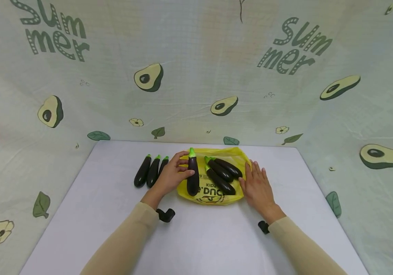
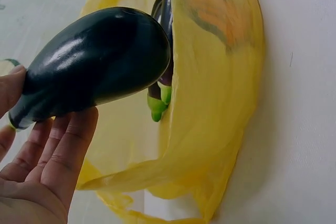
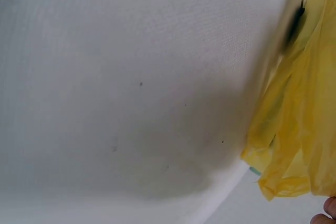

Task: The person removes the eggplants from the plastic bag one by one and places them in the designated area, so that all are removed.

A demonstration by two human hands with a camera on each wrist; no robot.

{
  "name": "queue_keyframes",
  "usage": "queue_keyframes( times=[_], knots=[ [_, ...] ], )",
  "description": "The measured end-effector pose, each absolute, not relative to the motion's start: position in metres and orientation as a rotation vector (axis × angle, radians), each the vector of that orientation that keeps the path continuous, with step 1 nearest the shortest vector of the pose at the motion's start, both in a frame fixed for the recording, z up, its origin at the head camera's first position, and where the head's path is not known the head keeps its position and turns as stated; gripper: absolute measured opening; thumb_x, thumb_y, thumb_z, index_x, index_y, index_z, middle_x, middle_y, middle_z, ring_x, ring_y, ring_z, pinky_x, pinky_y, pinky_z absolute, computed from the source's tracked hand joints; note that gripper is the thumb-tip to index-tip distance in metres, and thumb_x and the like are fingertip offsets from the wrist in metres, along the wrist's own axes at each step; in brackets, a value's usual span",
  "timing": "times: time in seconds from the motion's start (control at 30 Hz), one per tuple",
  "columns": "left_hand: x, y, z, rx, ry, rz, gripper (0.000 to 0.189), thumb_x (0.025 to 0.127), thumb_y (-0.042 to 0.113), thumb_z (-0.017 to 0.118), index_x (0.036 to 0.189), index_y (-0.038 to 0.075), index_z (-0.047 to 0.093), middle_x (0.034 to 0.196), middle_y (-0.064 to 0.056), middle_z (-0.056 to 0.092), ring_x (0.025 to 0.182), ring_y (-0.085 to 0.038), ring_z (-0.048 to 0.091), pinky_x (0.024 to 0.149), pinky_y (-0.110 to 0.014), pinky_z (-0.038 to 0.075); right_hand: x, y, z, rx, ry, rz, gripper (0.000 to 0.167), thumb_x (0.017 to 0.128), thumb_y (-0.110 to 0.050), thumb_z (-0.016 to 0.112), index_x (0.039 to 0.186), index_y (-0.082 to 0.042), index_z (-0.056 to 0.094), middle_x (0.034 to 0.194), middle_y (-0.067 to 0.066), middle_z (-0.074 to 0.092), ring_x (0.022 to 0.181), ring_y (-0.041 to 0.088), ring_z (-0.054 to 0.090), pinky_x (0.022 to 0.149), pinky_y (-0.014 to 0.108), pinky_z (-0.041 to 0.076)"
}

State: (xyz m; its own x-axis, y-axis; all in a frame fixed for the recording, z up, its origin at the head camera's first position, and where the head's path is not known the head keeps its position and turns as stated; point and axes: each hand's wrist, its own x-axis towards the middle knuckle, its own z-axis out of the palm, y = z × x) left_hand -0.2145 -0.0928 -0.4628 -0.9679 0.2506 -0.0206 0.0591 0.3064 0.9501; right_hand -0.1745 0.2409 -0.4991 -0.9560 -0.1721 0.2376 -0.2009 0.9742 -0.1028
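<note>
In the head view, my left hand [image 1: 173, 173] holds a dark eggplant [image 1: 193, 176] with a green stem above the left part of a yellow plastic bag [image 1: 182, 191]. In the left wrist view, the thumb and fingers grip this eggplant [image 2: 100, 59] near its stem end, with the bag [image 2: 220, 103] behind it. Three more eggplants [image 1: 221, 185] lie together at the bag's right part, stems toward the far left. My right hand [image 1: 259, 189] touches the bag's right edge, its fingers fairly straight. Only fingertips [image 3: 329, 207] show beside the bag in the right wrist view.
Three eggplants [image 1: 143, 172] lie side by side on the white table [image 1: 210, 240], left of the bag and partly behind my left hand. A printed cloth [image 1: 189, 46] with avocados and lettering hangs behind the table and along its sides.
</note>
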Motion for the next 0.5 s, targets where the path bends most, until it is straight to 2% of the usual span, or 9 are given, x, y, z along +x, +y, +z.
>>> queue_keyframes(
  times=[0.3, 0.5],
  knots=[
    [-0.214, -0.109, -0.450, 0.277, 2.417, 1.741, 0.072, 0.096, 0.019, 0.080, 0.155, 0.039, 0.044, 0.147, -0.011, 0.060, 0.121, -0.029, 0.066, 0.099, -0.045, 0.060, -0.174, 0.236, -0.498, 0.269, -2.894, 0.195, 0.069, 0.110, -0.031, 0.053, 0.161, 0.008, 0.028, 0.167, 0.031, 0.030, 0.158, 0.047, 0.025, 0.128, 0.064, 0.019],
    [-0.214, -0.124, -0.444, 0.275, 2.453, 1.695, 0.072, 0.097, 0.020, 0.079, 0.157, 0.035, 0.041, 0.148, -0.011, 0.059, 0.124, -0.029, 0.065, 0.101, -0.046, 0.058, -0.174, 0.236, -0.499, 0.262, -2.896, 0.180, 0.069, 0.111, -0.034, 0.051, 0.162, 0.007, 0.028, 0.168, 0.030, 0.029, 0.159, 0.046, 0.024, 0.128, 0.063, 0.019]
  ],
)
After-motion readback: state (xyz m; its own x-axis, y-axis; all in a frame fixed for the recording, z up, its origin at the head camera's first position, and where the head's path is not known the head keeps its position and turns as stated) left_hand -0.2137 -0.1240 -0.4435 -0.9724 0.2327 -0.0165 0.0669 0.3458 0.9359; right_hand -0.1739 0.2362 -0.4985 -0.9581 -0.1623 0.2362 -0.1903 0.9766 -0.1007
